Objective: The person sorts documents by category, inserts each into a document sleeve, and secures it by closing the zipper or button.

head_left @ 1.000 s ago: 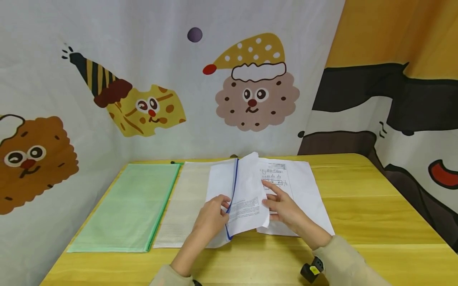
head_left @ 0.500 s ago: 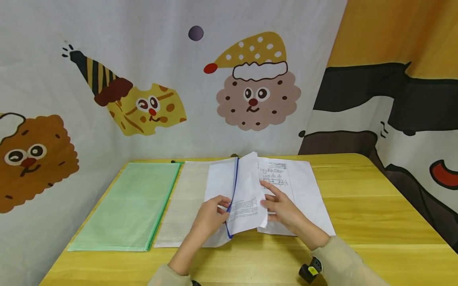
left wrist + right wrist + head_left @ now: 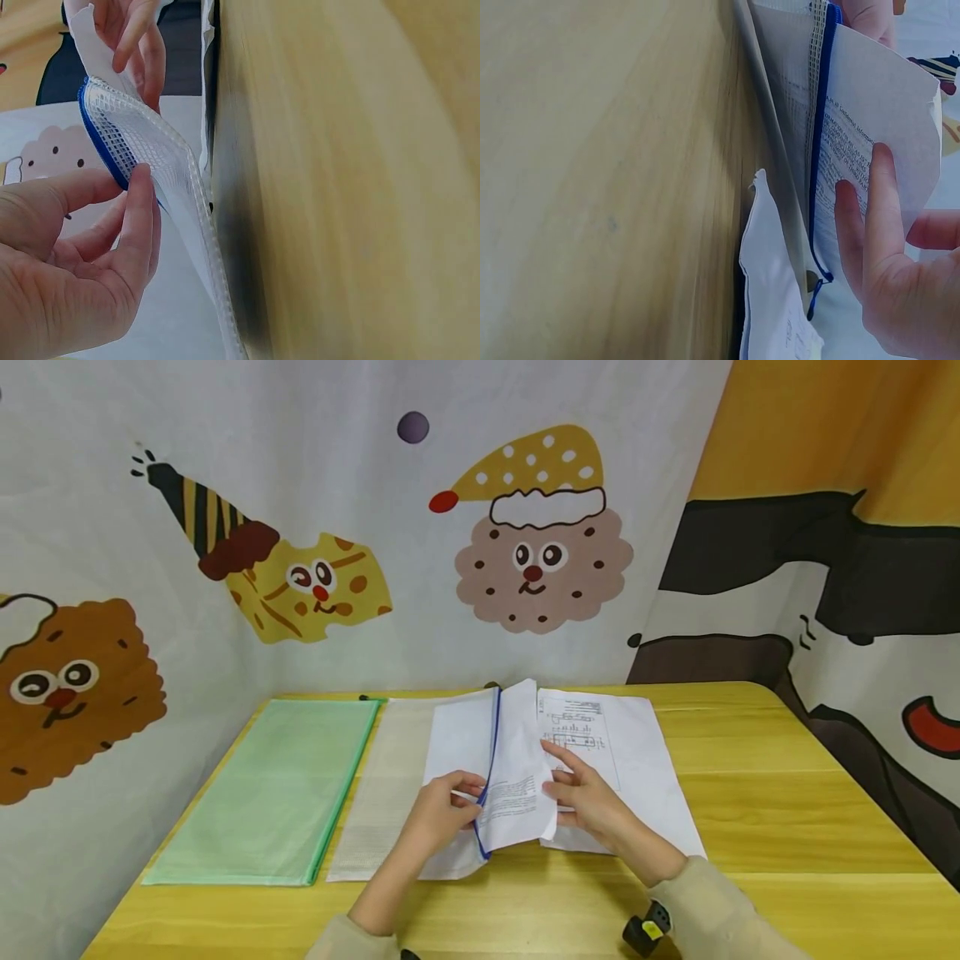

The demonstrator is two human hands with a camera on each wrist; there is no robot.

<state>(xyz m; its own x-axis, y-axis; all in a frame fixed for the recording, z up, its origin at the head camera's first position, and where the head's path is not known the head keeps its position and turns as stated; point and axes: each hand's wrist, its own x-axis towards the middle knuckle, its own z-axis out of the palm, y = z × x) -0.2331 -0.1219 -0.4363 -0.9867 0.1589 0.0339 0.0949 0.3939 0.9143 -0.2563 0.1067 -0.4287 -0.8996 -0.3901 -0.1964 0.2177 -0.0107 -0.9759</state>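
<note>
A white mesh zip pouch (image 3: 367,827) with a blue zip edge lies on the table, its right side lifted. My left hand (image 3: 442,814) pinches that blue edge between thumb and fingers; the left wrist view shows the mesh (image 3: 135,127) in the pinch. Printed paper (image 3: 517,785) sits partly inside the pouch, its right part sticking out past the zip. My right hand (image 3: 588,797) holds the paper's right edge, fingers spread over the printed side (image 3: 847,150) and thumb on the other side. More paper (image 3: 645,777), with a line drawing, lies to the right beneath the right hand.
A green zip pouch (image 3: 262,793) lies flat at the left, beside the mesh pouch. The wooden table (image 3: 787,827) extends to the right and toward the front. A curtain (image 3: 337,443) with cartoon prints hangs behind the table.
The right hand and the printed paper have shifted slightly left, a bit deeper into the mesh pouch. The left hand keeps its pinch on the zip edge.
</note>
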